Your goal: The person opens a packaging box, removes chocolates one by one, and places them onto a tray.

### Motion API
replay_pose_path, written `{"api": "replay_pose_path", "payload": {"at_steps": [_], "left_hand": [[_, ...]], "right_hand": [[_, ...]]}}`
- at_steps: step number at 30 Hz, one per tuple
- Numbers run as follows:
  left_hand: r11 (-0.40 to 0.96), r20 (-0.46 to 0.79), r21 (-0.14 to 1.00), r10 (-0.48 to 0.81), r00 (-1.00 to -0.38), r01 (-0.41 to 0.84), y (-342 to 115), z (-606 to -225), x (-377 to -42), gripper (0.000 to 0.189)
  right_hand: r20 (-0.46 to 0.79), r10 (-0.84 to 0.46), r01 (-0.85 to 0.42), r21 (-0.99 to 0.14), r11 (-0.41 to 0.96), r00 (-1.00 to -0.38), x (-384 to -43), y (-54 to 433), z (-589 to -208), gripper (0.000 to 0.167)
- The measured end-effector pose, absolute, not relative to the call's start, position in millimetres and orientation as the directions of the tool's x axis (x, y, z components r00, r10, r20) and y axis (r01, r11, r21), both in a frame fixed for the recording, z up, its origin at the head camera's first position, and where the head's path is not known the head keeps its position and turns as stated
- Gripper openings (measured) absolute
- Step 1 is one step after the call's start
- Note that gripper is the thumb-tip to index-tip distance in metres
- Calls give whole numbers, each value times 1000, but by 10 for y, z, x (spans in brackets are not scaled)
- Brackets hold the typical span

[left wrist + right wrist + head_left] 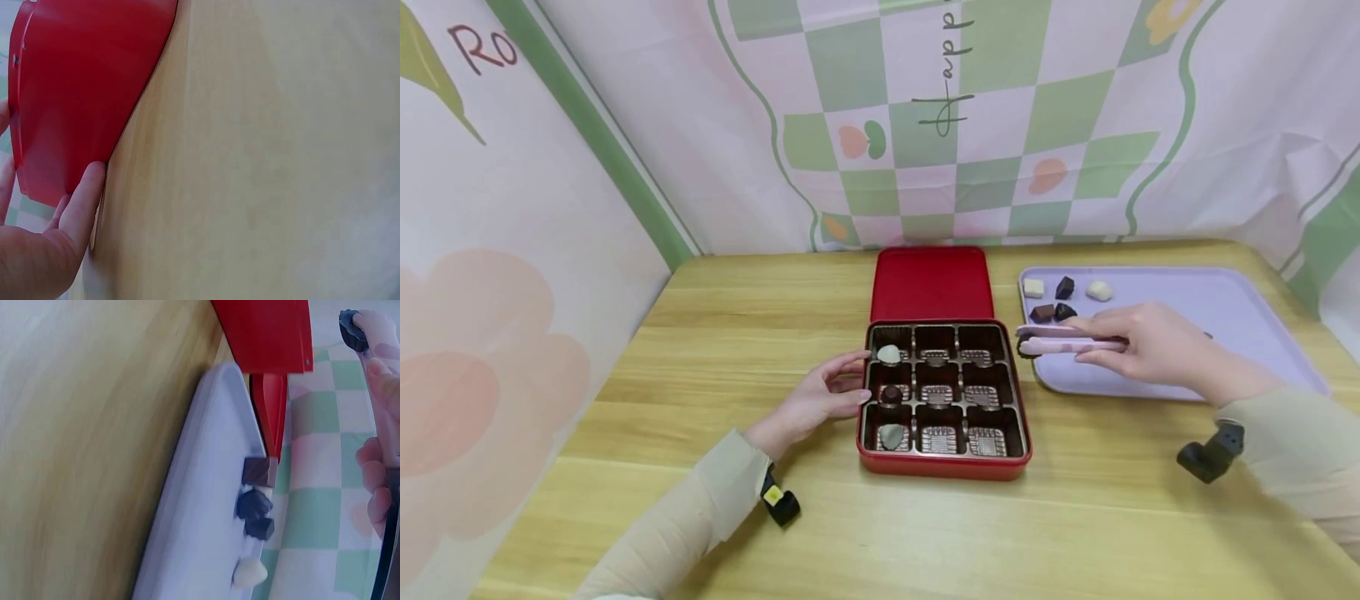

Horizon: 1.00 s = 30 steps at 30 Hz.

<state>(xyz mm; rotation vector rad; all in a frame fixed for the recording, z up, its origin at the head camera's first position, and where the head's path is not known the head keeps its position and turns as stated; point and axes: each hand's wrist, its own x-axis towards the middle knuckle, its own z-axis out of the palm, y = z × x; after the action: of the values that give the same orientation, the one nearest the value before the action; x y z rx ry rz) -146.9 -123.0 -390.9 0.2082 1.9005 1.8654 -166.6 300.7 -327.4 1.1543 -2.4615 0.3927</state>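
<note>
"Dark chocolate (pixel 351 334): where is it?"

"In pink tongs (pixel 1063 345), over the gap between tray (pixel 1195 287) and red box (pixel 943 468); the right hand (pixel 1153 346) pinches the tongs; a light, even squeeze should suit."

"And the left hand (pixel 816 398)?"

"Fingers apart, resting on the box's side; that contact should stop it sliding."

"What's hidden?"

"In the head view, much of the chocolate, behind the tongs; some tray, under the right hand."
</note>
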Motion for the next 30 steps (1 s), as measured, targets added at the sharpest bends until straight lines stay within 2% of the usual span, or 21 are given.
{"api": "replay_pose_path", "payload": {"at_steps": [7, 10, 18, 30], "left_hand": [[60, -214, 976, 425, -880, -209, -1228, -3900, -1468, 64], [68, -214, 976, 423, -880, -205, -1230, -3894, -1464, 64], [83, -223, 975, 407, -886, -207, -1229, -3909, -1462, 65], [73, -214, 977, 415, -884, -202, -1229, -3892, -1444, 65]], "right_hand": [[497, -649, -770, -64, 634, -576, -1750, 3196, -3215, 37], [510, -624, -755, -79, 651, -592, -1790, 3289, -3201, 38], [454, -490, -575, -62, 815, -744, -1858, 3526, -3156, 44], [422, -410, -487, -88, 869, -809, -1986, 3779, -3320, 46]]}}
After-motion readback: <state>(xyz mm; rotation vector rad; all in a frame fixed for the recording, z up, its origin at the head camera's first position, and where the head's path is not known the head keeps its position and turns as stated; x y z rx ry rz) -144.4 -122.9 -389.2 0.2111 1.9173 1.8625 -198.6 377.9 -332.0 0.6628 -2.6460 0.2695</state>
